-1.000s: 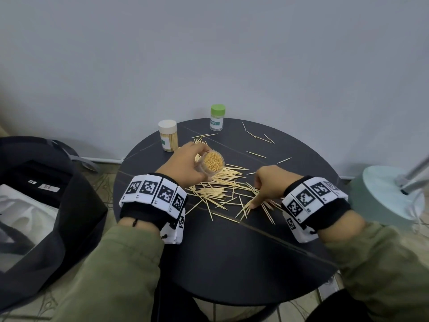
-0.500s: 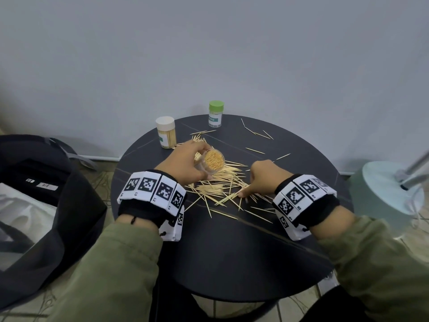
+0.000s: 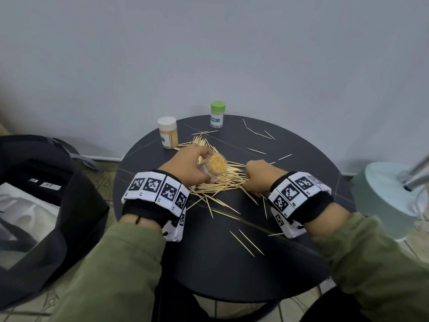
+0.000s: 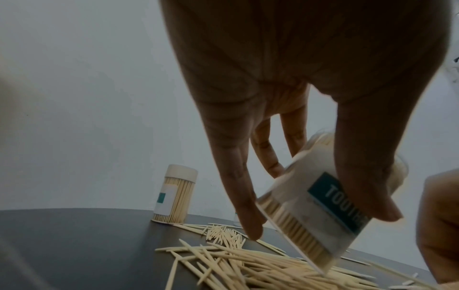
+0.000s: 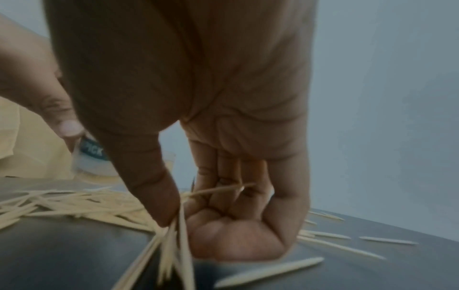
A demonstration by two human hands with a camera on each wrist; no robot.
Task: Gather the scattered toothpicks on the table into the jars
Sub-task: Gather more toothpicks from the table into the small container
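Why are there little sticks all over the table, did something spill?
Yes, it looks like a spill. Toothpicks lie scattered over the dark table in a messy heap, with strays near the edges. The left hand holds an open jar tilted, and the right hand pinches some toothpicks.

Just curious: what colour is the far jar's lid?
Green lid, clearest in the head view.

The open toothpick jar [image 4: 320, 206], tilted in the left hand [image 4: 285, 82], is showing "TOOTH" in white letters on its teal label, the rest hidden under the thumb; from the right wrist the same label is reading "PICK". The labels on the far white-lidded jar [image 3: 167, 133] and green-lidded jar [image 3: 217, 114] are staying too small to read.
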